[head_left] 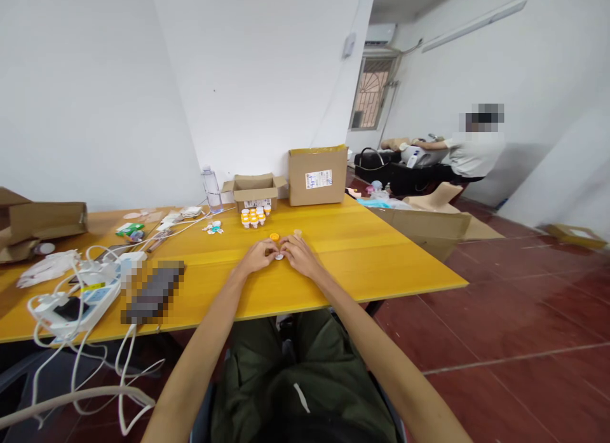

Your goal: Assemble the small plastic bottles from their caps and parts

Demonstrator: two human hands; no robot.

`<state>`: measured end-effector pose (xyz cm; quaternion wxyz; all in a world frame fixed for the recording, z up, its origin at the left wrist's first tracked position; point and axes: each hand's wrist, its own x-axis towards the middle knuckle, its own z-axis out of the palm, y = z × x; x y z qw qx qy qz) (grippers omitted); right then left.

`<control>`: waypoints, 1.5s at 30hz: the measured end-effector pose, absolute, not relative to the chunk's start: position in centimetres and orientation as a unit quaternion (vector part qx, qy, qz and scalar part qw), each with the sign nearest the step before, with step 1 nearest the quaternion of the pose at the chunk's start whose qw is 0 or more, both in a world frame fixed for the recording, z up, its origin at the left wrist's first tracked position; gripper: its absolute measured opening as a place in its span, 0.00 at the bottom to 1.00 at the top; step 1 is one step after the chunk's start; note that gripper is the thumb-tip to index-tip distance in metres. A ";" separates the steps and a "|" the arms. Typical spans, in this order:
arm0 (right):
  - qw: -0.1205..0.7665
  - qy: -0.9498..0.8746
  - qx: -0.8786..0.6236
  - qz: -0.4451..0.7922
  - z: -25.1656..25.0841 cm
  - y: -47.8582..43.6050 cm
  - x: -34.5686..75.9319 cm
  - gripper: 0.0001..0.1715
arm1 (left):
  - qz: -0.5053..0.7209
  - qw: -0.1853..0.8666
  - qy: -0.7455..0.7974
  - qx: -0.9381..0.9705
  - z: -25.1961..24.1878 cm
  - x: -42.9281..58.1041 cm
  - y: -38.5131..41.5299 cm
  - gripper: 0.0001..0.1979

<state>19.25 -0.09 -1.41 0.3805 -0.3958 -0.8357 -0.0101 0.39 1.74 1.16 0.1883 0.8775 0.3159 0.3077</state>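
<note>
Over the middle of the table my left hand point(260, 255) and my right hand point(298, 255) meet, fingers bent and pinched together. Between their fingertips is a small white round piece point(279, 257), partly covered by the fingers and too small to name exactly. Just beyond the hands lies an orange round cap-like piece point(274, 237). Beside it, behind my right hand, a small tan piece point(298, 233) shows. Farther back, several small bottles point(254, 220) with orange and white tops stand in a tight group.
An open cardboard box point(257, 190) and a taller carton point(318, 176) stand by the wall, near a clear bottle point(210, 189). A power strip point(102, 293) with tangled cables and a dark phone point(155, 292) lie left. A person point(474, 152) sits at the far right.
</note>
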 end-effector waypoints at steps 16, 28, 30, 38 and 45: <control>0.381 -0.710 -0.583 -0.100 -1.7 0.1 19.6 0.12 | 0.302 0.169 0.362 0.866 1.6 0.6 1.4 0.06; 0.278 -0.755 -0.574 -0.156 -1.3 -0.6 18.5 0.18 | 0.317 0.203 0.331 0.865 0.8 0.6 1.7 0.12; 0.259 -0.760 -0.576 -0.154 -0.9 -0.9 18.3 0.20 | 0.319 0.193 0.329 0.868 0.6 0.6 1.8 0.12; 0.231 -0.760 -0.593 -0.133 -0.6 -1.2 18.3 0.20 | 0.279 0.144 0.320 0.894 0.5 0.3 2.0 0.12; 0.269 -0.765 -0.572 -0.124 -1.2 -0.8 18.4 0.18 | 0.248 0.131 0.338 0.899 0.5 0.4 2.0 0.14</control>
